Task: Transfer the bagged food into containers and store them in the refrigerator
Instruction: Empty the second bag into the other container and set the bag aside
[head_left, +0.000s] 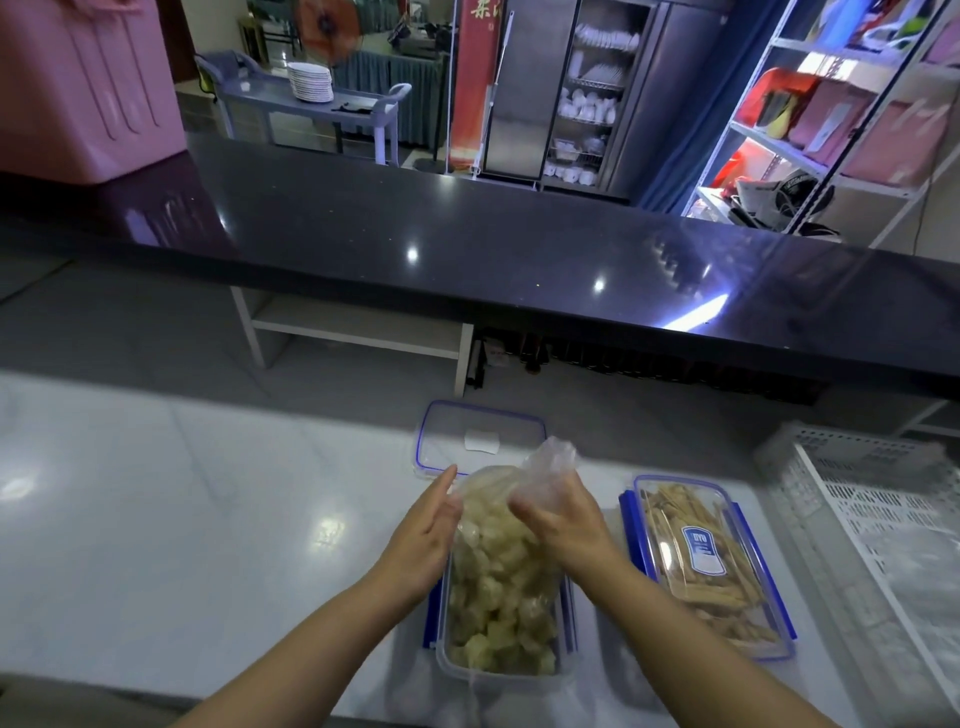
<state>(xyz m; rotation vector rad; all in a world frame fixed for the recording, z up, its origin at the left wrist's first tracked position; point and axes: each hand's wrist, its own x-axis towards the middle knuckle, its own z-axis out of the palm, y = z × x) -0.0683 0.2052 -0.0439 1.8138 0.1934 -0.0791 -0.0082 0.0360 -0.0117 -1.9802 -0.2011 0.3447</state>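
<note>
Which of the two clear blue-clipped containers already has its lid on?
The clear rectangular container of brown sticks on the right: lidded, blue-labelled. The clear container holding the plastic bag of pale chunks is open, its clear blue-rimmed lid lying behind.

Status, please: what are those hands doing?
Right hand grips the bag; left hand steadies it, fingers straight. Bag sits in open container, lid behind. Nothing blocking.

clear bag (493, 561) of pale chunks (top bunched) sits in lidless container (441, 656).
</note>
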